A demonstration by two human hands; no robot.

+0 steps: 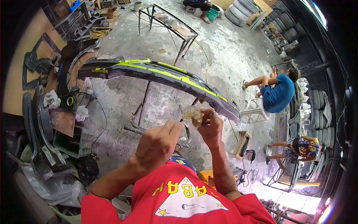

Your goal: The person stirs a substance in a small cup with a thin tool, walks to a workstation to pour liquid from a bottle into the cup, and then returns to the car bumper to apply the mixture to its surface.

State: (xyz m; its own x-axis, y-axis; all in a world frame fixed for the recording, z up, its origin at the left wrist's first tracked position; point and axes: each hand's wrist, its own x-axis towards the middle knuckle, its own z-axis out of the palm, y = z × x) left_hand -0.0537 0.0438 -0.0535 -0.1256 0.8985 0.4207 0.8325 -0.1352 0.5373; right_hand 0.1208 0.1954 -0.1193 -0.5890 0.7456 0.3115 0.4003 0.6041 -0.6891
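Observation:
My right hand (210,127) is closed, thumb and fingers gripping a crumpled, pale tan, see-through thing (192,113) that looks like a small plastic bag. Just left of it, my left hand (158,142) is closed with the fingertips pinched together. Whatever those fingertips hold, if anything, is hidden or too small to name. Beyond both hands, a long dark car bumper (164,77) rests across a metal stand (146,100). Strips of yellow-green tape (182,79) run along the bumper. Neither hand touches it.
A bare metal frame table (167,18) stands farther back. At right, a person in blue (278,93) sits on a white plastic chair (255,112); another person (304,146) stands lower right. Dark panels (41,123) and a plastic crate (74,142) crowd the left. A yellow hose (206,56) crosses the floor.

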